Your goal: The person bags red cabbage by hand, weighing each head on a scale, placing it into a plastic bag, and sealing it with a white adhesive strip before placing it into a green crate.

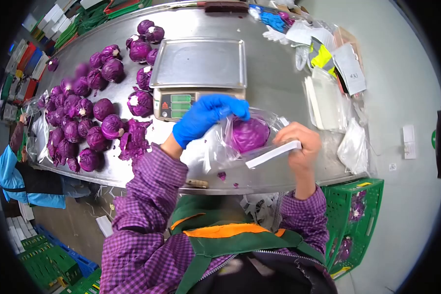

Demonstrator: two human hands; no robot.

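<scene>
A red cabbage (pixel 250 134) sits in a clear plastic bag (pixel 222 142) over the near part of the steel table. My left hand (pixel 208 117), in a blue glove, is closed on the bag's upper left edge, its fingertips at the top of the cabbage. Just right of the bag, my bare right hand (pixel 301 142) pinches a white strip (pixel 273 154) that slants down to the left. Whether its fingers also hold some of the bag cannot be made out. Behind my left hand stands a scale (pixel 198 63) with a flat metal pan and green displays.
Many loose red cabbages (pixel 103 109) cover the table's left side. Clear bags (pixel 328 98), papers and gloves lie along the right. A small brown object (pixel 197 183) rests at the front edge. A green crate (pixel 357 220) with bagged cabbages stands lower right; another person (pixel 29 181) is at left.
</scene>
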